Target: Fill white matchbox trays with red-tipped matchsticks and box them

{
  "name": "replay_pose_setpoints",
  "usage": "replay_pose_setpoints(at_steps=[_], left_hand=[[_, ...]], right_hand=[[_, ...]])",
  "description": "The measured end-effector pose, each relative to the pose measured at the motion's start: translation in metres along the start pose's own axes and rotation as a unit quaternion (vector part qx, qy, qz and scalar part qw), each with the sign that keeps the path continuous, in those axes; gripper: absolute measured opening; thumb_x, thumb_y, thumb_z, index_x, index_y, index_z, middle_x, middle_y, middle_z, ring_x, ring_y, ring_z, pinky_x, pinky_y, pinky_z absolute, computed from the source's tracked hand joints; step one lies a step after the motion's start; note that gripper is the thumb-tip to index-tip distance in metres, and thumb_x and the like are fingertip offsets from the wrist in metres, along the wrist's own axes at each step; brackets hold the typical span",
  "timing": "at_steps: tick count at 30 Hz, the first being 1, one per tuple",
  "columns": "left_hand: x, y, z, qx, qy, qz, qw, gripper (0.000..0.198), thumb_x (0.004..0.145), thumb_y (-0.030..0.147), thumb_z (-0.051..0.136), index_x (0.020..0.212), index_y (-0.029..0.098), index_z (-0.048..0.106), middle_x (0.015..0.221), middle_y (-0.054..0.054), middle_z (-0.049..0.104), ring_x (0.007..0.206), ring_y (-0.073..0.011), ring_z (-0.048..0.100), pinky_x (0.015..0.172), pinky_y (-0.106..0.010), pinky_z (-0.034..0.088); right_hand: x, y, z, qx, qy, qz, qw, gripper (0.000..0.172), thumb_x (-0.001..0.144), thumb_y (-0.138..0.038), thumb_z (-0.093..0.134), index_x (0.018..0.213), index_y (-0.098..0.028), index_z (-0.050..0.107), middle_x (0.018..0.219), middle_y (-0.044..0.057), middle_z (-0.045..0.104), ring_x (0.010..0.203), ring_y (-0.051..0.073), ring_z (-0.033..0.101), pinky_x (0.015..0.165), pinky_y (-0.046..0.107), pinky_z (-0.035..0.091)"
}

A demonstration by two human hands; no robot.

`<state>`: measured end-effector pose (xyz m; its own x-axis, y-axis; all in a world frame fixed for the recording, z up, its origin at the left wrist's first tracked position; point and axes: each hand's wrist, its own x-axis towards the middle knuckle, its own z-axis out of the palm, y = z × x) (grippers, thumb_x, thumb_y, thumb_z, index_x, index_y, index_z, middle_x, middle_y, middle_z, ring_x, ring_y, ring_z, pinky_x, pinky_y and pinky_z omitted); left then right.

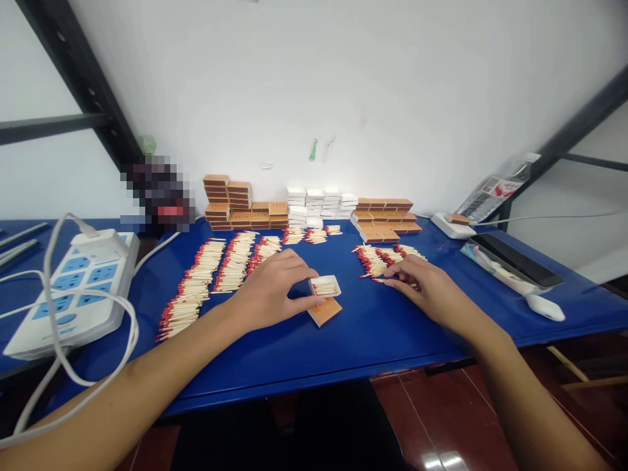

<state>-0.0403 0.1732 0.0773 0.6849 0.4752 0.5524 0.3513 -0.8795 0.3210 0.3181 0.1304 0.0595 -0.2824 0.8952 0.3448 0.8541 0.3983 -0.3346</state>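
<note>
My left hand (275, 288) rests on the blue table (373, 333), fingers curled around the edge of a small white matchbox tray (326, 286) that holds a few matches. An orange matchbox sleeve (324, 311) lies flat just in front of the tray. My right hand (424, 288) lies to the right, fingers together and pressed on a loose pile of red-tipped matches (380, 260); what its fingertips hold is too small to see.
Long rows of matches (210, 278) lie left of centre. Orange matchbox stacks (235, 203) (387, 219) and white trays (318, 203) line the back wall. A white power strip (73, 288) with cables sits at left; a phone (515, 258), white case (544, 307) and bottle (495, 186) at right.
</note>
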Motion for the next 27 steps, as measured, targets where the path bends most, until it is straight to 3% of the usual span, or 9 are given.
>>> replay_pose_setpoints(at_steps=[10,16,22,25,27], left_hand=[[-0.001,0.0,0.001,0.003,0.006,0.005,1.0,0.026,0.094,0.039,0.078,0.109,0.018,0.075,0.099,-0.007,0.075,0.096,-0.0235,0.065,0.084,-0.039,0.055],[-0.001,0.0,0.002,0.0,0.003,0.011,1.0,0.025,0.096,0.039,0.076,0.111,0.018,0.075,0.098,-0.007,0.075,0.095,-0.0233,0.065,0.085,-0.039,0.054],[0.0,0.002,0.001,-0.004,0.007,0.019,1.0,0.022,0.096,0.036,0.076,0.109,0.019,0.074,0.096,-0.007,0.074,0.094,-0.0231,0.064,0.082,-0.038,0.053],[0.0,0.002,0.001,-0.006,0.007,0.018,1.0,0.021,0.095,0.035,0.077,0.108,0.018,0.073,0.096,-0.006,0.074,0.094,-0.0233,0.064,0.082,-0.038,0.054],[0.0,0.002,0.001,-0.004,0.011,0.018,1.0,0.024,0.095,0.035,0.078,0.11,0.017,0.074,0.096,-0.006,0.075,0.092,-0.0228,0.065,0.082,-0.038,0.054]], right_hand=[[0.002,-0.004,0.002,0.002,-0.015,0.001,1.0,0.034,0.105,-0.05,0.051,0.09,-0.024,0.065,0.095,0.011,0.068,0.086,0.027,0.064,0.079,0.042,0.054],[0.011,-0.061,-0.001,0.009,0.015,-0.036,0.999,0.021,0.108,-0.039,0.05,0.1,-0.026,0.064,0.101,0.01,0.067,0.095,0.027,0.062,0.086,0.044,0.052],[0.033,-0.123,0.016,-0.01,-0.009,-0.082,0.997,0.015,0.108,-0.027,0.049,0.1,-0.024,0.061,0.103,0.009,0.063,0.096,0.026,0.062,0.082,0.041,0.051],[0.038,-0.128,0.018,-0.004,-0.022,-0.099,0.995,0.013,0.107,-0.024,0.051,0.1,-0.023,0.062,0.104,0.008,0.063,0.096,0.025,0.062,0.08,0.039,0.051],[0.036,-0.117,0.012,0.008,-0.01,-0.094,0.995,0.013,0.107,-0.028,0.053,0.102,-0.024,0.064,0.104,0.008,0.064,0.095,0.025,0.063,0.081,0.039,0.052]])
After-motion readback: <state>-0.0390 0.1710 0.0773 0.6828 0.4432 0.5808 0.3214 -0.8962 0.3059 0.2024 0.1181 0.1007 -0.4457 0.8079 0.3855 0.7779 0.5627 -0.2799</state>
